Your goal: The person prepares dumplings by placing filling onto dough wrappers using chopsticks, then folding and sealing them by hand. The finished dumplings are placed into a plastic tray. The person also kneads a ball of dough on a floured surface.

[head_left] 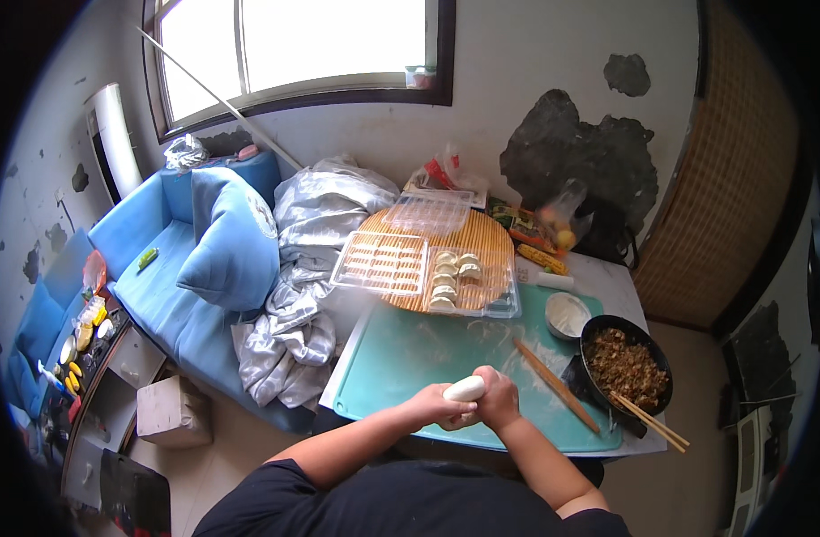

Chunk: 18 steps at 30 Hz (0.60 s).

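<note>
Daylight from a wide window (294,40) on the far wall falls on a cramped room with patchy, peeling plaster. On the left stands a blue sofa (168,286) with a blue cushion (231,237) and a heap of grey bedding (294,295) spilling toward the table (620,286). A teal mat (410,358), dusted with flour, covers the near part of that table.

Both hands meet over the mat's near edge. The left hand (431,404) and the right hand (498,399) are cupped close together around a pale dumpling (465,388), which sits between the fingertips and pokes out above them. It looks light, soft and easily squashed, and damp dough tends to stick, so a gentle pinch along its edge with floured fingertips, rather than a squeeze on the filled belly, seems the safest hold.

To the right lies a wooden rolling pin (556,385), slanting across the mat. Beyond it, a dark pan of brown filling (625,367) carries a pair of chopsticks (650,421) on its near rim, and a small white bowl (567,315) stands just left of the pan. Farther off, a round bamboo mat (482,237) holds clear plastic trays (379,261), one with several finished dumplings (453,273) in rows. Corn cobs (542,259) and bags lie at the far right end.
</note>
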Motion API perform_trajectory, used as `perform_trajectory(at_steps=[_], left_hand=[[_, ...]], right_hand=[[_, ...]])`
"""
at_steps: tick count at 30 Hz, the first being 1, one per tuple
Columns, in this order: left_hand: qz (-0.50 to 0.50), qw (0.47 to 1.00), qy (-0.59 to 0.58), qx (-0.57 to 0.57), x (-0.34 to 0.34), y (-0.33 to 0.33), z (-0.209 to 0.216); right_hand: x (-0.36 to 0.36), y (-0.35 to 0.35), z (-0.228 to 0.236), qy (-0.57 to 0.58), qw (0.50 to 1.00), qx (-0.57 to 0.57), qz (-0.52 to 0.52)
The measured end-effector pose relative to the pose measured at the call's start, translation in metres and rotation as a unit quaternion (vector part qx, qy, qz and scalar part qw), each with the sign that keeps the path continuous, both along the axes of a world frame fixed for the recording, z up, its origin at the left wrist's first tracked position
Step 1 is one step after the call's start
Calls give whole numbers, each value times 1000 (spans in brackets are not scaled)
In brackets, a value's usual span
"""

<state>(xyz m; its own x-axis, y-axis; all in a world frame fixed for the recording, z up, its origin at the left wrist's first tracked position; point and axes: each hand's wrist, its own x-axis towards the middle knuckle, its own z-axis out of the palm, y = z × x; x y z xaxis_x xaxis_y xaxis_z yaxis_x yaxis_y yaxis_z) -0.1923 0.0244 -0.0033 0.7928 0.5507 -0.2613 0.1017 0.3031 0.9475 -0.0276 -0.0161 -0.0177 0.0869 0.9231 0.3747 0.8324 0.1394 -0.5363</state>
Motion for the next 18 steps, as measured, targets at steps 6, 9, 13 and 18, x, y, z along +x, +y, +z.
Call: perform_trajectory(at_steps=[6,9,13,18], left_hand=[[47,983,-154,-88,-4,-6,-9],[-51,954,-251,-154,-10,-12,-19],[-149,926,-296,-184,-15,-3,-23],[-39,999,-9,32,-8,5,-12]], right_hand=[[2,2,-47,337,937,-94,8],[-3,-1,-34,608,771,-173,77],[1,8,-22,428,899,-77,47],[-12,11,17,-34,998,-60,12]])
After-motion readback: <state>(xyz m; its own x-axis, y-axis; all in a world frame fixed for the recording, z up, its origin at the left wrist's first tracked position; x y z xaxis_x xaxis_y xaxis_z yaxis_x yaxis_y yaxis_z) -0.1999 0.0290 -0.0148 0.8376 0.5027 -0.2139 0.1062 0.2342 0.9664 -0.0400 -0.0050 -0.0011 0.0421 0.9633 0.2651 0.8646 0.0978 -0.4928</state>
